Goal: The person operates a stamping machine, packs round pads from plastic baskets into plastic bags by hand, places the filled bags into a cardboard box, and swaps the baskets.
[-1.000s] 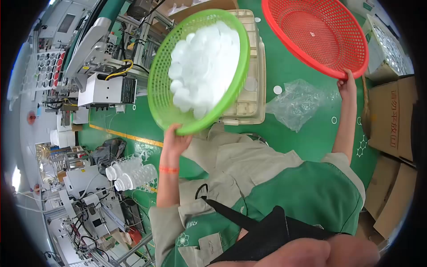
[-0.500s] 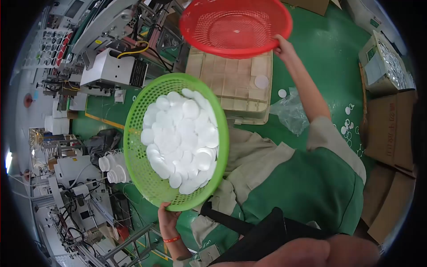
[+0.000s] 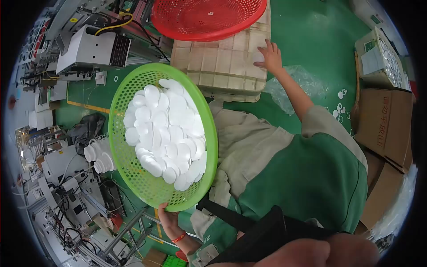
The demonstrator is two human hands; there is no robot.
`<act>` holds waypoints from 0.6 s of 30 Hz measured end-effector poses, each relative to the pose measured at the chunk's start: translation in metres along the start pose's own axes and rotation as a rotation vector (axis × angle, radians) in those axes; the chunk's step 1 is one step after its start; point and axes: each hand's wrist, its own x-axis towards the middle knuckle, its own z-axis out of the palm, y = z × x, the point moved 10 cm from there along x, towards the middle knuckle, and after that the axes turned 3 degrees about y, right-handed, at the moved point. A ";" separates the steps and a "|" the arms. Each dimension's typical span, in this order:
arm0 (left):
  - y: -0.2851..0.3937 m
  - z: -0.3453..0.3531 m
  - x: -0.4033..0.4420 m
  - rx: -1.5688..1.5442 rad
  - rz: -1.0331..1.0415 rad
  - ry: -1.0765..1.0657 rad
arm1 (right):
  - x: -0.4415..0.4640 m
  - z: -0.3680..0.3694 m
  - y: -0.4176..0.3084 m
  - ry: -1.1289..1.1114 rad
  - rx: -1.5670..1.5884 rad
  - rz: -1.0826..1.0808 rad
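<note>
A green basket (image 3: 116, 129) with perforated sides holds a heap of round white discs (image 3: 167, 129). My left hand (image 3: 169, 219), with an orange band at the wrist, grips the basket's lower rim. The red basket (image 3: 209, 20) rests at the top on a beige crate (image 3: 222, 66). Near the crate's right edge, my right hand (image 3: 270, 57) has its fingers spread, close to a single white disc (image 3: 258, 56); whether they touch is unclear. No basket is in that hand.
Machinery (image 3: 93, 49) stands at the upper left, with more equipment below it. Clear plastic (image 3: 296, 86) and scattered discs (image 3: 340, 108) lie on the green floor. Cardboard boxes (image 3: 384, 122) and a filled bin (image 3: 384, 55) line the right side.
The red basket has moved left onto the crate, and my right hand has let go of it. The green basket has come down and left, still in my left hand.
</note>
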 end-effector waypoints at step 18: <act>0.001 0.022 -0.004 -0.127 0.062 -0.015 | 0.009 -0.211 -0.274 -0.214 1.128 -0.556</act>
